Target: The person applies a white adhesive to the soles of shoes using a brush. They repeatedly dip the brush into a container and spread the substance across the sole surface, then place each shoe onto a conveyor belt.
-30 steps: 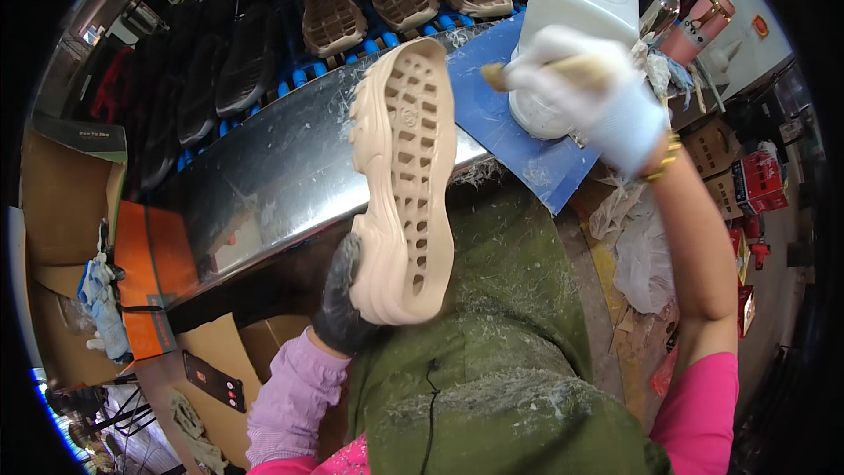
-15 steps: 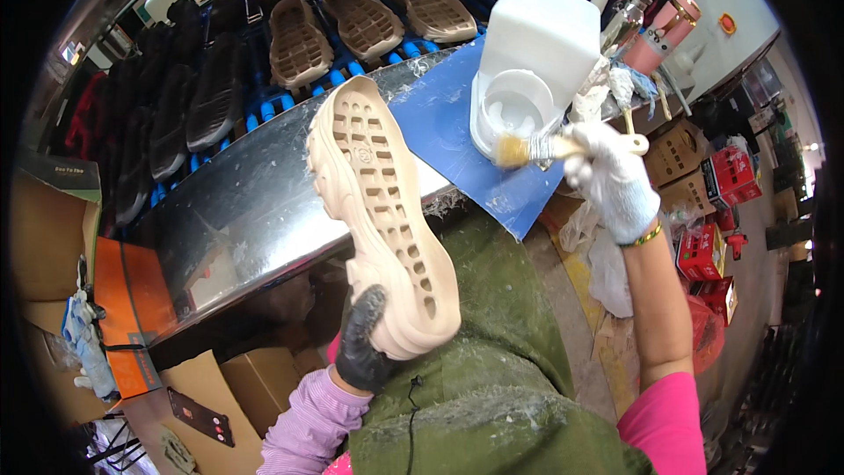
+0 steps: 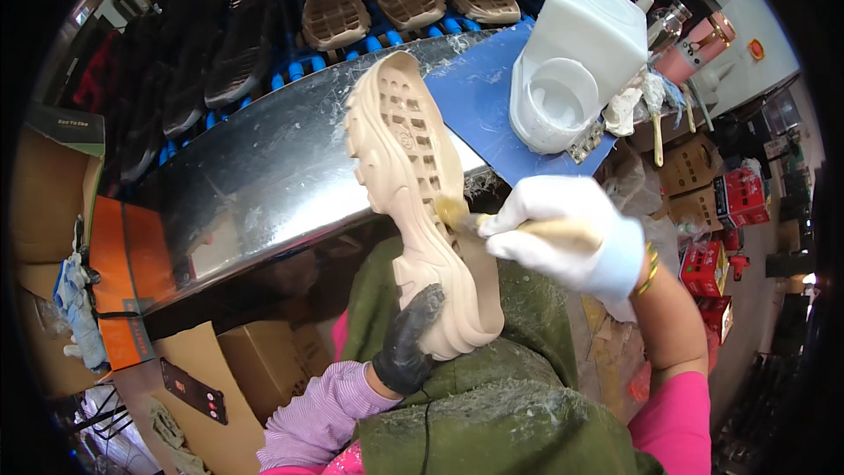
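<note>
Right grip (image 3: 563, 233), white-gloved, is clasping a brush (image 3: 452, 209); its bristles are overlapping the hollow of a beige shoe sole (image 3: 420, 242) about midway along, exact contact hard to tell. Left grip (image 3: 411, 343), black-gloved, is clutching the sole's near end from its left side. Brushing seems to be under way, so the work is probably partway along; how much is coated and how much is left isn't showing. The sole is being held over the green apron (image 3: 492, 427), overlapping the metal surface (image 3: 264, 193) in view. Far end is pointing up and slightly left, long axis running steeply down to the right, gridded hollow facing the brush. Beyond, a white cup (image 3: 549, 136) is standing over a blue sheet (image 3: 457, 88); brown soles (image 3: 336, 9) are lying on blue rollers (image 3: 317, 63).
</note>
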A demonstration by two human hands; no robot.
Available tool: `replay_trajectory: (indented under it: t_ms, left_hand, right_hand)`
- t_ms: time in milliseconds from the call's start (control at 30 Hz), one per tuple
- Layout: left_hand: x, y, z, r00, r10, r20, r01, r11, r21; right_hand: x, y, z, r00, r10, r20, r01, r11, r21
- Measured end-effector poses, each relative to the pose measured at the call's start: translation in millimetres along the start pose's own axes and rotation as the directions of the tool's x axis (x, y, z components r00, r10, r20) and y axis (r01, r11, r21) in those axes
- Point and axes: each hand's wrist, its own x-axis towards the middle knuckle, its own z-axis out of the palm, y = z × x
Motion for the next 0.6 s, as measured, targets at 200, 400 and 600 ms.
replay_trajectory:
  t_ms: [200, 400, 600]
  left_hand:
    - [-12, 5, -3, 0.998, 0.02, -0.065, -0.018, 0.999, 0.033]
    - [-11, 39, 16, 0.991, 0.062, 0.117, -0.029, 0.964, -0.266]
    - [-3, 32, 9, 0.998, 0.032, -0.052, -0.034, 0.999, -0.03]
  right_hand:
    - [82, 51, -19, 0.951, 0.206, -0.232, -0.221, 0.975, -0.038]
    - [47, 11, -23, 0.829, 0.086, -0.553, -0.084, 0.996, 0.028]
    - [-5, 49, -53, 0.717, 0.445, -0.536, -0.477, 0.874, 0.088]
